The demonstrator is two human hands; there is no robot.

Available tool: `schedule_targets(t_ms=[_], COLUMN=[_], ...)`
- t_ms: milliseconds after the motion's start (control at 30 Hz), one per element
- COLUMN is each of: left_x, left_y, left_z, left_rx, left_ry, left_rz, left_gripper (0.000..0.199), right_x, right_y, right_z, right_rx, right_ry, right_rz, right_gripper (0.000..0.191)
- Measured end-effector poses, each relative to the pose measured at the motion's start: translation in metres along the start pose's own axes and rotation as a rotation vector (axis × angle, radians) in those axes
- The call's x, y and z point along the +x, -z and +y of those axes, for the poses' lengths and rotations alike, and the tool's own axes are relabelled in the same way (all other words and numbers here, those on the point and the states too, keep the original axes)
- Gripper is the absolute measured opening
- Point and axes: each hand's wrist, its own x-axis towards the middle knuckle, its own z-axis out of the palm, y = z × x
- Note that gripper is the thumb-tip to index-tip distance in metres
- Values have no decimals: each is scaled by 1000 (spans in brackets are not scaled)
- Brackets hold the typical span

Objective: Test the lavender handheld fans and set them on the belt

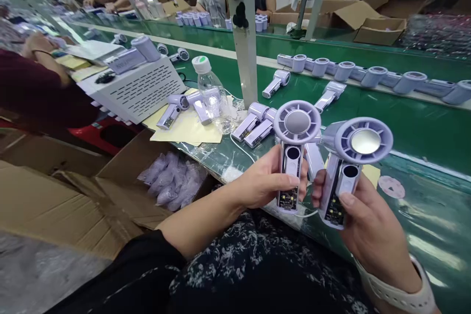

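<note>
Two purple handheld fans are held upright, side by side, over the table's near edge. My left hand point(263, 179) is wrapped round the handle of the left fan point(292, 176), its thumb on the front. In my right hand point(371, 216) is the right fan point(362, 140), tilted a little, with the thumb pressing near its button panel. Both handles show bare circuit boards at their lower ends. Just behind them, more fans point(253, 125) lie on the green table point(423, 216), and a white cable runs beneath my hands.
A clear bottle point(211, 88) stands on yellow paper point(184, 130) beside a white slotted metal box point(142, 86). Fans line the green conveyor point(368, 100) behind a metal post point(245, 49). Below left, a carton holds bagged purple parts point(172, 181). Other people sit across and at left.
</note>
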Motion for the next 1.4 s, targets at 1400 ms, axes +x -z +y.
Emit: schedule_targets(t_ms=[1400], left_x=[6], left_y=[17], left_z=[-6], left_rx=[151], left_ry=[25], left_rz=[109], left_gripper=[42], right_x=[8], right_y=[4], right_z=[11], right_rx=[90], right_ry=[-61], right_rz=[-47], right_gripper=[25])
